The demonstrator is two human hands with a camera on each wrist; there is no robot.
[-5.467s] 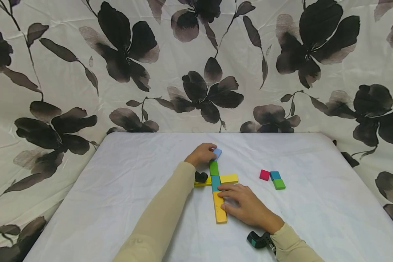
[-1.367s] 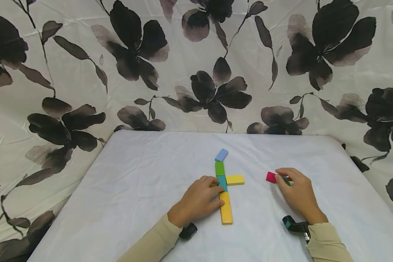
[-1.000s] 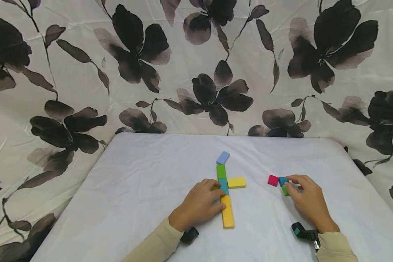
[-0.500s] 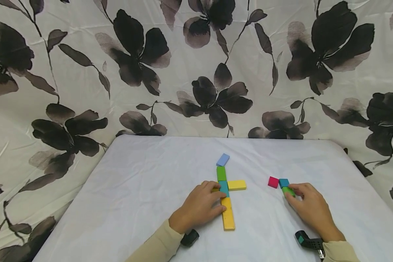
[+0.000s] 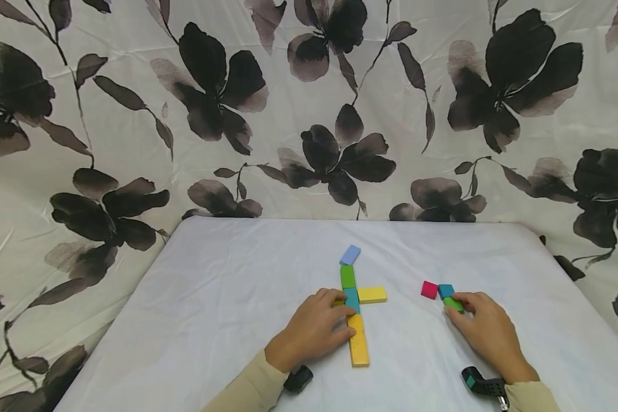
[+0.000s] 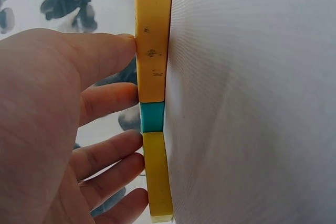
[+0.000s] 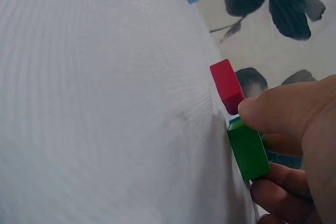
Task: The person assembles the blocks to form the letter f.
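My left hand (image 5: 311,326) lies along the left side of a cross-shaped row of blocks. Its fingertips touch the long orange-yellow block (image 6: 152,40), the teal block (image 6: 153,117) and a yellow block (image 6: 158,177), which it mostly covers in the head view. Above the teal block come a green block (image 5: 347,276) and a slanted light blue block (image 5: 350,254); another yellow block (image 5: 373,294) juts out rightward. Farther right, my right hand (image 5: 489,329) pinches a small green block (image 7: 249,150) between thumb and fingers. That block sits against a blue block (image 5: 446,291), beside a red block (image 5: 429,289).
A white cloth (image 5: 226,274) covers the table, with a floral backdrop (image 5: 309,103) rising behind its far edge. Black wrist devices (image 5: 484,383) hang below both wrists.
My left hand has let go of the light blue block and come down beside the row. My right hand has moved from the long block to the right-hand group, turning the small green block slightly.
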